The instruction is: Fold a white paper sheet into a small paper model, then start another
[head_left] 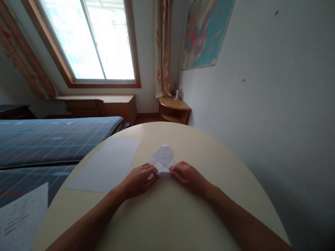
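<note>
A small folded piece of white paper [163, 158] lies on the round cream table [199, 216], creased into a pointed shape. My left hand [139, 178] pinches its near left corner with curled fingers. My right hand [186, 175] presses and pinches its near right corner, fingers closed on the edge. Both hands rest on the tabletop, close together.
A flat blank white sheet [107, 164] lies on the table left of the hands. A printed sheet [21, 216] shows at the lower left. A bed with a blue plaid cover [49, 139] stands left of the table. The grey wall [274, 104] is close on the right.
</note>
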A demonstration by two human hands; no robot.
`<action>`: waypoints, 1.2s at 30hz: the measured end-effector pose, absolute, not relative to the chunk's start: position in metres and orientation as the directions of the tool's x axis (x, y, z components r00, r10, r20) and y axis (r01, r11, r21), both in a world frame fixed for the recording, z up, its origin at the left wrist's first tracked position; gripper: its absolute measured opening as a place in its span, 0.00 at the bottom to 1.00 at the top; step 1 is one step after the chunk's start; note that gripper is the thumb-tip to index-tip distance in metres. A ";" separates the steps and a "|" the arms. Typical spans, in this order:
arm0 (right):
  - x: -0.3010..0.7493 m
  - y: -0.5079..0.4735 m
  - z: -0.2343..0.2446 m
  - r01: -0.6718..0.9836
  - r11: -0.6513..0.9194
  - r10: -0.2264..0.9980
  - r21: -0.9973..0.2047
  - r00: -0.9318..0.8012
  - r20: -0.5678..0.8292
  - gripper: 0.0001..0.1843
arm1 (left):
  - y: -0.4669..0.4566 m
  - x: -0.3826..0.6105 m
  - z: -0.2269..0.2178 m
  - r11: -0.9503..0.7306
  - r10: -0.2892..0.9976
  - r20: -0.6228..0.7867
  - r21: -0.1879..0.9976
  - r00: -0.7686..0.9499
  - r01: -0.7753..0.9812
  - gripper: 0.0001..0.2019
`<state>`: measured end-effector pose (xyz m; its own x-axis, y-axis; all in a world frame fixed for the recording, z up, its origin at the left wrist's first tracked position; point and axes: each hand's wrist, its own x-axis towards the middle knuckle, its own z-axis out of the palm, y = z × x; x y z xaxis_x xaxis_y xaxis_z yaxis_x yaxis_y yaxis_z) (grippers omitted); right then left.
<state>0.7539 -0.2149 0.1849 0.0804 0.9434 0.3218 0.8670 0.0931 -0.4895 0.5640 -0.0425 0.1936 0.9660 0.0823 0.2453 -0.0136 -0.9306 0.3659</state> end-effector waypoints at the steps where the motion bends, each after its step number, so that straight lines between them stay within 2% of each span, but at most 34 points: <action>1: 0.753 -0.214 0.184 0.863 0.071 0.937 -0.500 0.114 0.330 0.10 | -0.042 0.565 0.193 -0.931 0.126 0.242 0.364 0.962 0.031 0.09; 6: 0.751 -0.210 0.178 0.812 0.001 0.901 -0.583 0.252 0.353 0.07 | -0.041 0.573 0.186 -0.878 0.398 0.214 0.369 0.892 0.304 0.15; 10: 0.750 -0.209 0.175 0.798 0.012 0.890 -0.603 0.266 0.370 0.12 | -0.045 0.578 0.184 -0.891 0.420 0.235 0.292 0.877 0.349 0.13; 13: 0.750 -0.207 0.175 0.830 0.029 0.895 -0.557 0.226 0.383 0.16 | -0.052 0.580 0.186 -0.881 0.464 0.229 0.221 0.856 0.419 0.11; 17: 0.750 -0.206 0.174 0.885 0.043 0.909 -0.463 0.158 0.387 0.13 | -0.059 0.582 0.188 -0.863 0.504 0.228 0.158 0.833 0.480 0.10; 22: 0.750 -0.208 0.173 0.913 0.027 0.913 -0.408 0.143 0.381 0.12 | -0.061 0.584 0.188 -0.847 0.531 0.225 0.148 0.817 0.510 0.07; 25: 0.750 -0.209 0.174 0.921 0.026 0.919 -0.388 0.131 0.373 0.13 | -0.061 0.583 0.186 -0.857 0.514 0.244 0.170 0.822 0.486 0.08; 30: 0.750 -0.210 0.177 0.929 0.046 0.928 -0.367 0.096 0.361 0.12 | -0.056 0.580 0.174 -0.921 0.373 0.317 0.241 0.872 0.307 0.16; 36: 0.753 -0.211 0.180 0.931 0.039 0.939 -0.363 0.090 0.333 0.13 | -0.054 0.577 0.170 -0.945 0.279 0.343 0.263 0.897 0.194 0.15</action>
<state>0.7526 -0.2111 0.1802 0.0903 0.9387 0.3328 0.9309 0.0393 -0.3632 0.5774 -0.0537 0.1702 0.8967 0.2795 0.3433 0.1940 -0.9452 0.2628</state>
